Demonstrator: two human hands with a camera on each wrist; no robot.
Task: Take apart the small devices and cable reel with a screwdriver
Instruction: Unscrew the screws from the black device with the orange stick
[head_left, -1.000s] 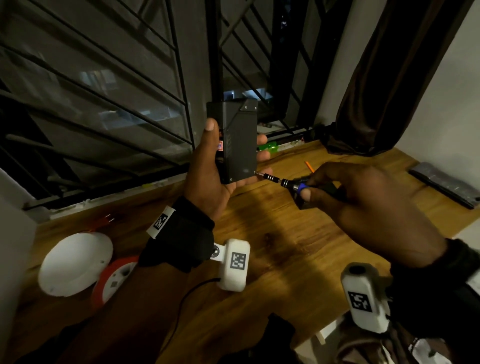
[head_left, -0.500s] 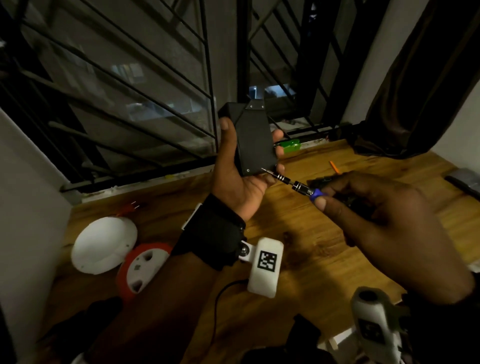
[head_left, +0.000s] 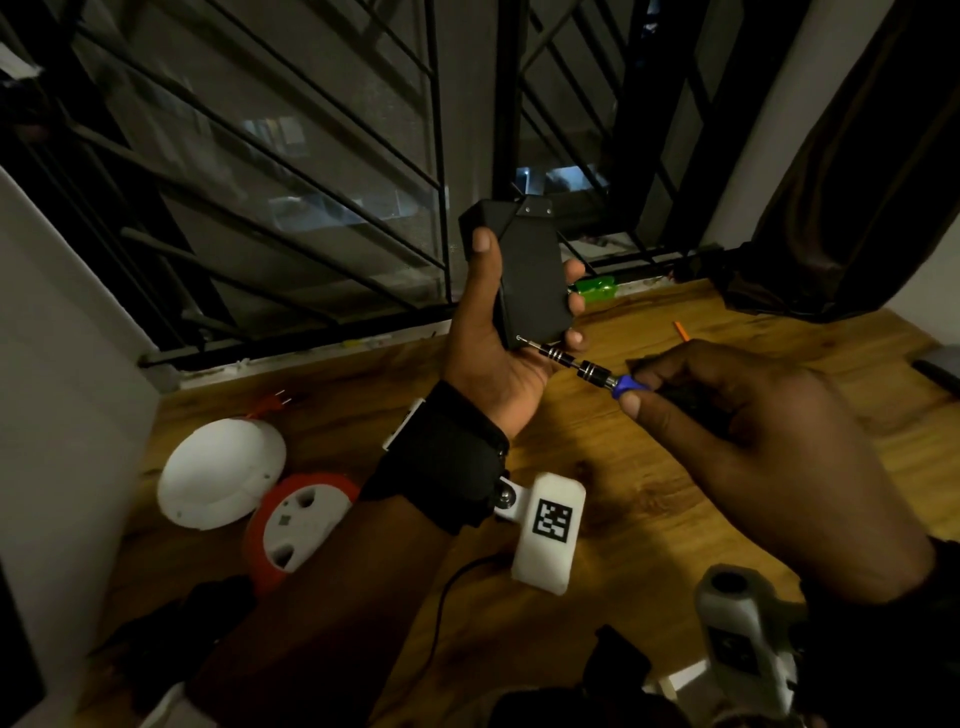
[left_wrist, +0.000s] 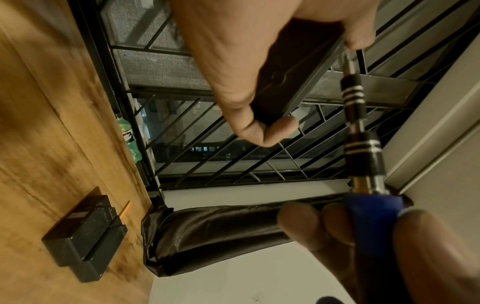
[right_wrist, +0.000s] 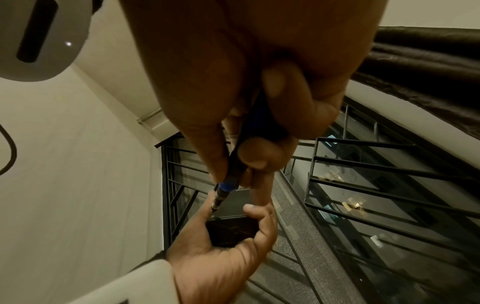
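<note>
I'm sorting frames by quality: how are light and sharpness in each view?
Head view: dim, wooden table shadowed, black device sharp. Left wrist view: table streaked with blur, screwdriver crisp. Right wrist view: near right hand soft, window bars bent by the wide lens.

A green bottle (head_left: 596, 289) lies by the window grille (head_left: 322, 171).

We read only part of a logo, seemingly "Dew", on the green bottle (left_wrist: 129, 137), well apart from our gripping hands.
</note>
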